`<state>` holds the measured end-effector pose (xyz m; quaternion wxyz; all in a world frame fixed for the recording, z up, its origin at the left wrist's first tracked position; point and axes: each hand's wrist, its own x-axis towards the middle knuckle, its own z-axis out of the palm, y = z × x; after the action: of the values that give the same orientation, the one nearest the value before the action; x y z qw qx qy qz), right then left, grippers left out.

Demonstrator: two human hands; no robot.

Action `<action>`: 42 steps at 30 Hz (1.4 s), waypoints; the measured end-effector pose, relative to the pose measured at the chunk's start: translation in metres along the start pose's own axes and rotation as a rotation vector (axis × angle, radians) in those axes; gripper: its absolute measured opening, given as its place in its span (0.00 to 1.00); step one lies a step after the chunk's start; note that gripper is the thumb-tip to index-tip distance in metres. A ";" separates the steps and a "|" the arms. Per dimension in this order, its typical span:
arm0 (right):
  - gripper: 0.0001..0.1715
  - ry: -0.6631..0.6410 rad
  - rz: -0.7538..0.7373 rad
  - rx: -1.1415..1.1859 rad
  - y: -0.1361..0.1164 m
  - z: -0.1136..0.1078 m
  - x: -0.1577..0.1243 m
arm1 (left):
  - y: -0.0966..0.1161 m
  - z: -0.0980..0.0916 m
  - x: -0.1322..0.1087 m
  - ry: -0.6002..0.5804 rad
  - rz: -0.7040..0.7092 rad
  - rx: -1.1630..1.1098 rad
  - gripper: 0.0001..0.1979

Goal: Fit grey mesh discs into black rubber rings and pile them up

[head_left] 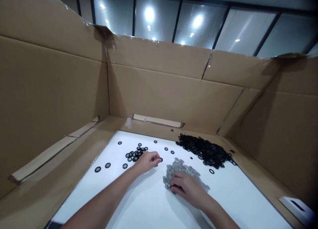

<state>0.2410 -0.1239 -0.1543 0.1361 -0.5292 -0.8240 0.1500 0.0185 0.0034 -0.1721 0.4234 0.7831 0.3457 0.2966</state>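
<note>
My left grip point(147, 162) is narrow, fingertips on a black rubber ring point(161, 159), at 4 o'clock from a small black ring cluster point(135, 154). My right grip point(186, 187) rests on a grey ring heap point(180, 169); whether it holds any, I cannot tell. A large black ring heap point(203, 150) lies at 1 o'clock on the white surface point(139, 202).

- I was in an indoor workroom, office-like rather than a home.
- Glass partition panels point(156, 20) with dark frames stood behind, ceiling lights point(149, 14) reflected in them.
- Cardboard walls point(57, 89) boxed in a white table point(154, 202).
- Black rings point(203, 151) lay heaped along its far edge, like bench work.
</note>
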 end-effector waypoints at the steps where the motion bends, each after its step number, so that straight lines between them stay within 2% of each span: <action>1: 0.09 0.003 -0.001 -0.009 -0.001 -0.001 0.001 | 0.000 0.000 -0.001 -0.003 0.004 0.002 0.16; 6: 0.10 0.013 0.012 -0.056 -0.009 -0.007 0.005 | -0.003 0.002 -0.002 -0.017 0.019 0.020 0.15; 11: 0.10 0.001 0.044 -0.001 -0.007 -0.001 0.005 | -0.002 0.003 -0.002 -0.037 0.035 0.016 0.13; 15: 0.10 0.073 0.043 0.044 -0.002 0.001 0.003 | 0.002 0.004 -0.005 -0.038 0.041 -0.023 0.12; 19: 0.07 0.192 0.070 0.231 -0.002 -0.006 0.004 | 0.002 0.007 -0.004 -0.024 0.003 -0.142 0.13; 24: 0.10 0.302 0.135 0.405 -0.003 -0.010 0.035 | 0.003 0.012 0.001 -0.010 -0.104 -0.407 0.22; 30: 0.14 0.442 0.202 0.538 0.001 0.002 0.077 | 0.011 0.012 0.000 0.053 -0.140 -0.617 0.29; 37: 0.11 0.522 0.241 0.614 0.004 0.019 0.080 | 0.010 0.019 0.002 0.111 -0.131 -0.686 0.26; 42: 0.13 0.469 0.252 0.740 0.002 0.019 0.077 | 0.015 0.017 0.000 0.118 -0.118 -0.700 0.24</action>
<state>0.2048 -0.0550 -0.1673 0.4796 -0.5606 -0.5911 0.3261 0.0359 -0.0100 -0.1665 0.6619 0.5506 0.2917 0.4167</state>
